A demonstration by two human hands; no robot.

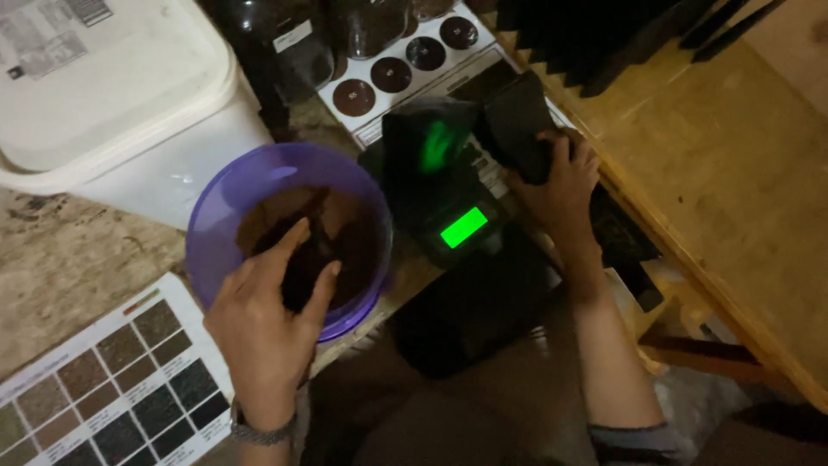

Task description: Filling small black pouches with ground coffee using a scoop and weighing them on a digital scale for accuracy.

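My left hand (pixel 267 324) reaches into a purple plastic bowl (pixel 226 197) that holds brown powder, and its fingers are closed on a dark scoop (pixel 304 259) in the powder. My right hand (pixel 561 185) grips a black pouch (pixel 517 125) tilted over a small black scale (pixel 440 194) with a lit green display (pixel 464 227). A dark container (pixel 423 142) sits on the scale's platform and reflects the green light.
A large white lidded tub (pixel 112 95) stands at the back left. A white tray with round dark samples (pixel 392 65) lies behind the scale. A printed chart of brown and grey swatches (pixel 112 388) lies front left. A wooden bench (pixel 733 190) runs along the right.
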